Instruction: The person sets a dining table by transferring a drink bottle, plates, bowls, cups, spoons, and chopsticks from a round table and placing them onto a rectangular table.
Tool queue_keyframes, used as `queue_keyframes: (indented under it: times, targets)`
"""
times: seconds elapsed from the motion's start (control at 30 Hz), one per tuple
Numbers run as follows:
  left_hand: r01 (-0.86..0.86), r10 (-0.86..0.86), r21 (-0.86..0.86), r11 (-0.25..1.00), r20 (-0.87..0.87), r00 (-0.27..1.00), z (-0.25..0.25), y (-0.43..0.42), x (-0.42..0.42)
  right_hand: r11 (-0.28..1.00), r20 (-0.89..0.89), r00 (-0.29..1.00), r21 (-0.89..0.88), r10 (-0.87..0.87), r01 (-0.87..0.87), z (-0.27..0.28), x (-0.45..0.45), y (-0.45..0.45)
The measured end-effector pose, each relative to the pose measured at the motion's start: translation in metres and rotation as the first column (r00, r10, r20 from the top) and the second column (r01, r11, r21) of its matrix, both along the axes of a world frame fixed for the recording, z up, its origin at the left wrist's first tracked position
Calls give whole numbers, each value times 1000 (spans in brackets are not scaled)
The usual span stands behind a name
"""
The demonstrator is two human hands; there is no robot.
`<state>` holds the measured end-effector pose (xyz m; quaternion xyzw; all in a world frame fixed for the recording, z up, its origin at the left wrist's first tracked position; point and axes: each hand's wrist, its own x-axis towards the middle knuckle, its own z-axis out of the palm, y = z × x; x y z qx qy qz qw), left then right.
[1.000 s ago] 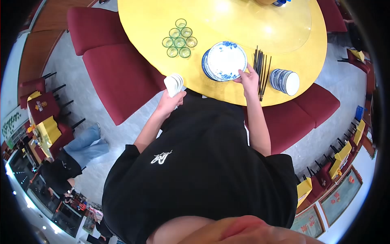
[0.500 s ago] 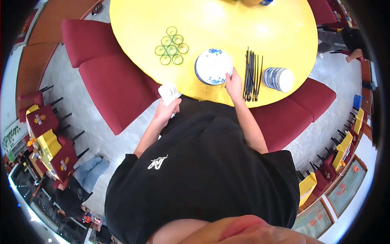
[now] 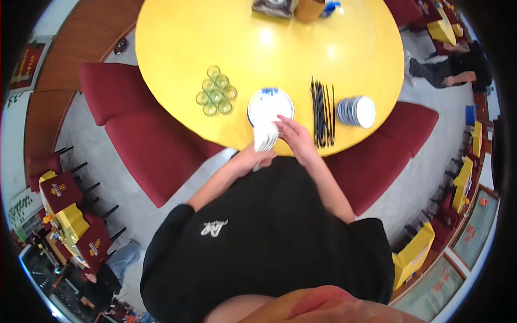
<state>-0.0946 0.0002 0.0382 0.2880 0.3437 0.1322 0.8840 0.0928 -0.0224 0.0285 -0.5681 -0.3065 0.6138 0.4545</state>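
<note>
My left hand [image 3: 252, 160] is closed around a stack of white soup spoons [image 3: 265, 135], held at the table's near edge. My right hand [image 3: 296, 137] reaches in from the other side, fingers stretched out, its fingertips beside the spoons; whether they touch is unclear. Just beyond both hands lies a stack of white plates [image 3: 271, 105] with blue decoration, its near rim partly covered by spoons and fingers. Black chopsticks [image 3: 322, 116] lie to the right of the plates. Further right, a row of stacked small bowls [image 3: 356, 111] rests on its side. Several green-tinted glasses [image 3: 216, 96] are grouped at the left.
The round yellow table [image 3: 231, 37] carries a brown container [image 3: 309, 9] and a dark item [image 3: 273, 7] at its far side. Red seats [image 3: 148, 140] flank me on the left and right [image 3: 377, 156]. Another person [image 3: 466, 67] is at the far right.
My left hand has brought the spoons rightward to the front of the plates. My right hand has let go of the plate rim and moved toward the spoons. The view has shifted slightly.
</note>
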Motion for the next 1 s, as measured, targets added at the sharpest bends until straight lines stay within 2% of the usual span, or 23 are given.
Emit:
queue_keyframes:
  times: [0.03,0.07,0.1,0.13,0.2,0.27,0.33,0.4,0.43,0.5,0.57,0.6,0.63,0.67,0.7,0.73,0.77,0.8,0.83,0.93,0.97,1.0]
  targets:
    - [82,-82,1,997,79,993,-4,-1,12,999,-399,916,-31,-45,35,23,-4,-4]
    - [138,-133,-30,990,131,982,-1,-2,27,1000,-427,904,16,19,-13,37,-2,-7]
    - [192,-180,-48,980,186,966,0,-1,41,995,-448,889,77,88,-60,43,2,-7]
    - [214,-197,-75,974,185,963,-10,-5,51,998,-372,927,56,55,-37,39,6,-10]
    - [312,-220,-174,934,406,887,-31,-11,66,1000,-293,956,-21,-6,0,31,18,-20]
    - [350,-243,-216,911,405,882,-42,-18,74,997,-258,965,-71,-49,32,23,25,-32]
    - [381,-262,-254,889,401,878,-49,-25,82,962,-231,942,-176,-245,208,19,27,-44]
    - [337,-258,-291,895,279,925,-49,-30,91,947,-182,939,-187,-293,260,11,35,-51]
    - [339,-258,-297,893,278,925,-47,-29,95,935,-133,935,-189,-328,301,6,40,-54]
    - [313,-310,-170,934,48,950,-41,-26,101,921,-134,925,-221,-356,322,-9,50,-56]
    - [300,-305,-157,941,-9,952,-68,-31,104,899,-34,914,-199,-404,390,-25,57,-50]
    - [342,-325,92,935,-163,932,-81,-32,106,890,24,910,-196,-415,411,-38,61,-46]
    - [398,-299,325,858,-316,901,-94,-33,108,891,22,912,-205,-409,405,-57,64,-42]
    - [414,-269,341,844,-399,877,-111,-32,110,918,126,933,-174,-337,355,-79,67,-39]
    - [406,-260,335,850,-403,877,-129,-32,114,944,229,938,-146,-260,297,-97,70,-34]
    - [408,-190,421,810,-471,862,-144,-30,118,947,223,943,-149,-248,284,-107,70,-26]
    - [417,-114,499,760,-529,841,-158,-29,123,960,456,865,-70,-210,270,-117,70,-19]
    - [467,-37,532,706,-631,775,-159,-27,128,971,662,727,3,-180,238,-122,68,-13]
    - [463,-34,525,714,-634,773,-160,-26,131,973,660,732,-4,-170,230,-126,69,-9]
    - [442,177,675,591,-643,745,-165,-29,141,982,706,691,32,-155,187,-138,72,1]
    - [436,186,672,598,-646,741,-167,-33,144,984,705,695,29,-144,174,-141,73,2]
    - [467,263,694,547,-673,692,-164,-37,146,988,733,665,66,-144,140,-143,74,2]
